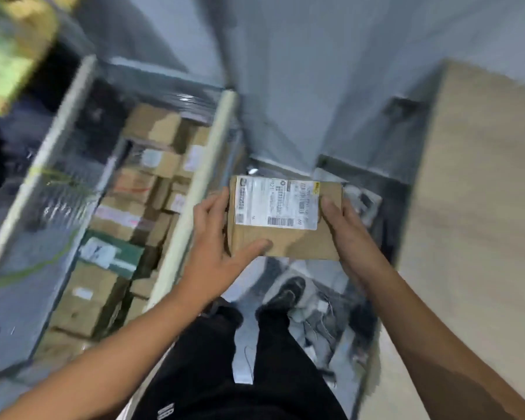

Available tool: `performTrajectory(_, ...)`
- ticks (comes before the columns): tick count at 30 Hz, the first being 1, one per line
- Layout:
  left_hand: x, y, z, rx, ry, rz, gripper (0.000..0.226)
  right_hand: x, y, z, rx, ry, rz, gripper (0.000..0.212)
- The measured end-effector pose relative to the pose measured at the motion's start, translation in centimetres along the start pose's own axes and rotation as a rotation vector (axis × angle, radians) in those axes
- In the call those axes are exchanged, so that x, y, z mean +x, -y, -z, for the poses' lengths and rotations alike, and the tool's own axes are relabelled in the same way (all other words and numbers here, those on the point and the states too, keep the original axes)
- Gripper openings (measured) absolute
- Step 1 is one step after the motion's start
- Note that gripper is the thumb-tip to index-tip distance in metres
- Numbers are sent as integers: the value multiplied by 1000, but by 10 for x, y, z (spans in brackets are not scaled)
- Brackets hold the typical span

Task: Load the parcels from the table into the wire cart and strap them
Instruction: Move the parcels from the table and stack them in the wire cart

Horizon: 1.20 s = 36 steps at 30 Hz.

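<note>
- Now the parcel (285, 218) is held label-up over the floor (285, 101), between the wire cart (191, 201) and the table (482, 177).
- Left hand (212, 237) grips its left edge, thumb along the near edge.
- Right hand (346, 228) clamps the right edge, thumb on top.
- The cart's pale top rail runs just left of the parcel, with stacked boxes (119, 213) inside.

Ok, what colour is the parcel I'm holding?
The parcel is brown cardboard with a white shipping label; head view.
</note>
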<state>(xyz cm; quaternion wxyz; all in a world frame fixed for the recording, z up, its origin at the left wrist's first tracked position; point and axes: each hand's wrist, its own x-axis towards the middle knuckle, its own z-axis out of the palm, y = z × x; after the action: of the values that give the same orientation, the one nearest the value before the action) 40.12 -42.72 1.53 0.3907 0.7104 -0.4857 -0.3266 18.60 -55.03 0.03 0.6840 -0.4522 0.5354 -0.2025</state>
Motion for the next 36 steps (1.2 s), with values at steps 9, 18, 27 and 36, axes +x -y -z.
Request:
performTrajectory(9,-101,131,157,-739,-529,565,57,44,33,-290,-611,524,138,48)
performTrajectory(18,-118,209,167,-858,-805,711,103,75,13,-404,-1039,642,137,66)
performTrajectory(27,-58,282,130,-896,-895,786,78,159,-9,-408,-1264,688,140,74)
performTrajectory(36,33,391,60,-867,-900,1021,78,294,-19,-339,-2111,828,505,69)
